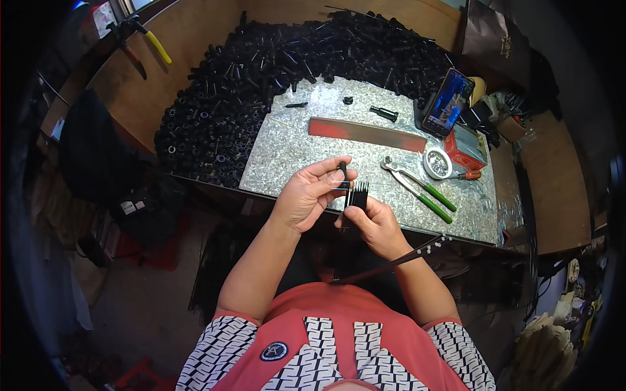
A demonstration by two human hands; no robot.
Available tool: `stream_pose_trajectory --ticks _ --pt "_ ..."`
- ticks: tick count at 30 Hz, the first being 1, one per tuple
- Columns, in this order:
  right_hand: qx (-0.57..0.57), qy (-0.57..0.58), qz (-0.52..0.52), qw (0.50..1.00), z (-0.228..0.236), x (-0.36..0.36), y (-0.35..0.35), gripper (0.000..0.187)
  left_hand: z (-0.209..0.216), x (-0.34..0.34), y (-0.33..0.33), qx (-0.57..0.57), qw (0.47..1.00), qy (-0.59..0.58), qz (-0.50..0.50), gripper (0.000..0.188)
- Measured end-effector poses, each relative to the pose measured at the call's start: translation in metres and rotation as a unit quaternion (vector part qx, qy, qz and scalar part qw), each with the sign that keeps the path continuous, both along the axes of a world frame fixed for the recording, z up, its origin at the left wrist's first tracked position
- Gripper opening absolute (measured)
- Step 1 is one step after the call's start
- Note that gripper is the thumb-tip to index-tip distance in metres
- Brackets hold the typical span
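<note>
Over the table's near edge, my left hand (pixel 306 195) pinches a small black cylindrical part (pixel 342 171) between thumb and fingers. Close beside it, my right hand (pixel 381 229) is closed on a black, flat piece with a comb-like row of thin prongs (pixel 357 197). The two pieces nearly meet; whether they touch, I cannot tell. Dark thin rods with white tips (pixel 430 249) slant out past my right wrist. Nearest on the metal-topped table (pixel 280 156) lie pliers with green handles (pixel 424 192), jaws pointing away from me.
A heap of black parts (pixel 261 72) covers the table's back and left. A red-and-grey flat bar (pixel 365 133) lies mid-table, with loose black parts (pixel 383 113) behind it. On the right stand a lit phone (pixel 448 103), a red box (pixel 468 146) and a small white bowl (pixel 437 163).
</note>
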State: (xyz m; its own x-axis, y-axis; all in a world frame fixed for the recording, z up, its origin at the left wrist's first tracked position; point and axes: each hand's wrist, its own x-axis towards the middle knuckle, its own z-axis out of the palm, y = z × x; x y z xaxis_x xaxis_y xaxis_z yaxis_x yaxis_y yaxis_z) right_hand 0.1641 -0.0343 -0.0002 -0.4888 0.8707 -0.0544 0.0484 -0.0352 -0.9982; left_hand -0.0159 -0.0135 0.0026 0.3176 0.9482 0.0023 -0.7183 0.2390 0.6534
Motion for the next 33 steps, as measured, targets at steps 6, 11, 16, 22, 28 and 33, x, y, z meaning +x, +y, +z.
stream_pose_trajectory --ticks 6,11,16,22,28,33 --pt "-0.009 0.013 -0.014 1.0 0.006 -0.005 -0.003 0.018 0.001 -0.003 0.0 0.005 1.0 0.011 -0.015 0.036" --pt "-0.005 0.022 -0.028 0.999 0.004 -0.004 -0.004 0.017 -0.005 -0.001 -0.003 -0.014 0.999 0.034 0.004 0.035" --pt "0.0 0.009 -0.023 1.0 0.003 -0.003 -0.002 0.017 0.004 -0.006 -0.013 0.061 0.991 0.117 -0.006 0.029" --pt "0.03 -0.064 -0.036 0.997 0.018 -0.003 -0.007 0.017 0.008 0.009 -0.02 0.079 0.976 0.19 0.077 0.026" --pt "0.055 -0.084 -0.044 0.994 0.021 0.0 -0.01 0.016 0.003 0.013 -0.021 0.076 0.981 0.168 0.063 0.026" --pt "-0.042 -0.062 -0.025 0.997 0.02 0.008 -0.007 0.017 0.004 0.012 -0.021 0.074 0.989 0.122 0.03 0.026"
